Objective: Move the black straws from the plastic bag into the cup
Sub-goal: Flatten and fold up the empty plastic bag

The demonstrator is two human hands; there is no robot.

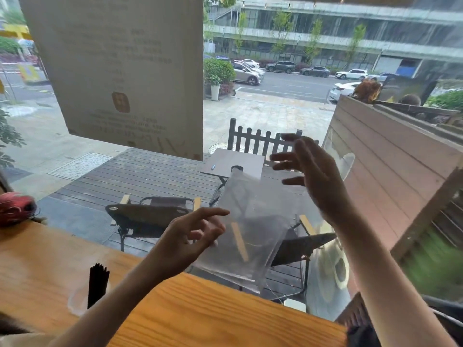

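A bunch of black straws [97,286] stands upright in a clear plastic cup [76,305] on the wooden counter at the lower left. The clear plastic bag [253,229] hangs tilted in the air in front of the window and looks empty. My left hand [190,236] is raised beside the bag's lower left edge with its fingers spread; the fingertips are at the bag's edge and do not grip it. My right hand [315,179] is higher, at the bag's upper right, palm open and fingers apart, clear of the bag.
The wooden counter [200,311] runs along a large window. A paper poster [125,71] hangs on the glass at upper left. A red object [15,207] lies at the counter's far left. Outside are a small table, folding chairs and a wooden planter wall.
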